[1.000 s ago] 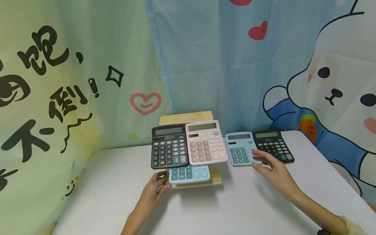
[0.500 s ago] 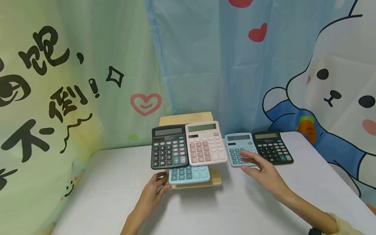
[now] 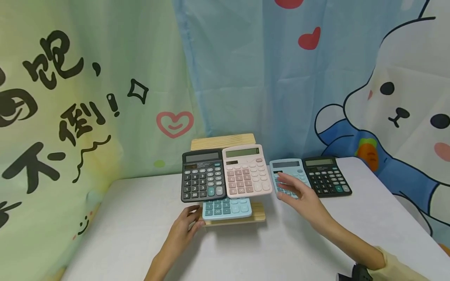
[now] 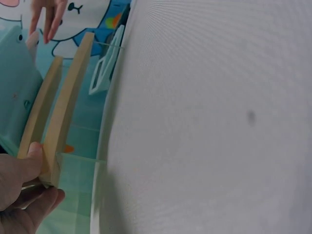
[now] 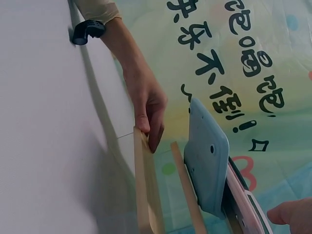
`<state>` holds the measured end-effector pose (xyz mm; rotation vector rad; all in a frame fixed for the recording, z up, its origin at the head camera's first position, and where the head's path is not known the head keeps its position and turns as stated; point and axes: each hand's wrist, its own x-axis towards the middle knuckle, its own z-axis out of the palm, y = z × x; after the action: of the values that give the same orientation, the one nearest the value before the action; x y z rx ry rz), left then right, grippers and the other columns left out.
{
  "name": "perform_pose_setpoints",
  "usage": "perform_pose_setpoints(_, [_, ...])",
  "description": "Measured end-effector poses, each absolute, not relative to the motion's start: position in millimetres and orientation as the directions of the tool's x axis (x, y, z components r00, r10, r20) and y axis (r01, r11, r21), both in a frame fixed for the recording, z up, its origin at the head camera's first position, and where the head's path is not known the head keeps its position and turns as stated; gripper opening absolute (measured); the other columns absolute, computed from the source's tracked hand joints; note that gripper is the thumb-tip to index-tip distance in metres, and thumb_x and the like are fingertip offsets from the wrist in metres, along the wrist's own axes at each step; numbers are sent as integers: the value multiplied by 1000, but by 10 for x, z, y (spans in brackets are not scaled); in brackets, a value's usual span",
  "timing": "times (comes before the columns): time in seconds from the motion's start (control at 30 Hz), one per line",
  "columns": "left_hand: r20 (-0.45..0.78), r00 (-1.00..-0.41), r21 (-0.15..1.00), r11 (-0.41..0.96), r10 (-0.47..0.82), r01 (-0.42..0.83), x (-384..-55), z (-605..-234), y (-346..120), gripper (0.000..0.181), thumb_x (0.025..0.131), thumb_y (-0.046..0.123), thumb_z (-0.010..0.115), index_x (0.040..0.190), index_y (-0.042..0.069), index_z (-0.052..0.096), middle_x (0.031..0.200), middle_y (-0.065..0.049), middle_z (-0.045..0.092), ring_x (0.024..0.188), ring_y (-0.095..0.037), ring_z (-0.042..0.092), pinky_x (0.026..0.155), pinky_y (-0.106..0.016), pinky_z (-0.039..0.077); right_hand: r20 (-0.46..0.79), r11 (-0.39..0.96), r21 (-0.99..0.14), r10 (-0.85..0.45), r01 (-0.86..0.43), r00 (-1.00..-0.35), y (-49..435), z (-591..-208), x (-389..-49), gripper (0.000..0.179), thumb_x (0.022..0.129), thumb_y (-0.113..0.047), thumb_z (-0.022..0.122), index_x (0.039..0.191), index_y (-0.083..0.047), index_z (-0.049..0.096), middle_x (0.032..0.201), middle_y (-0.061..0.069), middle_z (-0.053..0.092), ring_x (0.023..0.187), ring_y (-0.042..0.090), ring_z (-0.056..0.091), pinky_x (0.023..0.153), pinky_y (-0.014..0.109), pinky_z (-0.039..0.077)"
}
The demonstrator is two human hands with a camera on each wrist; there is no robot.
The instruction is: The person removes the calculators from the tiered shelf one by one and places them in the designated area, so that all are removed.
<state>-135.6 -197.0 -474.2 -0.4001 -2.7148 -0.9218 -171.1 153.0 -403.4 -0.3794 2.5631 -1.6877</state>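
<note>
White table (image 3: 130, 218); left hand (image 3: 183, 229) pinches wooden stand (image 3: 259, 212); right hand (image 3: 305, 200) raised, loosely spread, near pink calculator (image 3: 247, 171).

Pale wooden slatted stand (image 3: 258, 214) on white tabletop (image 3: 228, 257). Propped on it, light-blue rectangular calculator (image 3: 226, 210) with teal keys, upper part hidden behind black rectangular calculator (image 3: 203, 176) and pale-pink rectangular calculator (image 3: 247, 171), both tilted back, side by side. Right of stand, second light-blue calculator (image 3: 289, 169), keys partly hidden.
</note>
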Motion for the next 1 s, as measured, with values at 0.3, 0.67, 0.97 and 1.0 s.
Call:
perform_pose_setpoints(0.3, [329,-928,553,760,176,341,-1350,-4736,-1973,41,88,21,68,120,-4,65,126,-16,61,116,-33,62,94,-46,53,59,273,-952,-270,-136,-961,1428,-4046,-1785,66,95,-34,63,151,-15,33,156,10,33,140,33,41,99,27,52])
perform_pose_setpoints(0.67, [334,-926,553,758,178,345,-1349,-4728,-1974,40,88,20,68,119,-5,66,126,-17,61,115,-34,62,94,-46,53,41,122,-989,-311,-83,-949,1341,-4062,-1846,64,97,-28,61,151,-13,32,153,14,36,137,35,45,94,25,54])
perform_pose_setpoints(0.97, [355,-918,540,763,177,356,-1353,-4748,-1969,40,87,20,68,118,-5,66,124,-17,62,114,-34,63,93,-46,53,31,114,-991,-318,-70,-948,1315,-4032,-1849,59,99,-18,56,151,-10,31,151,19,36,123,23,57,94,24,54])
perform_pose_setpoints(1.0, [353,-919,541,763,176,354,-1352,-4750,-1970,40,87,20,69,119,-5,66,124,-17,62,114,-34,63,93,-46,53,24,116,-991,-315,-63,-949,1313,-4030,-1850,58,99,-16,56,151,-10,31,151,19,35,123,23,57,94,24,54])
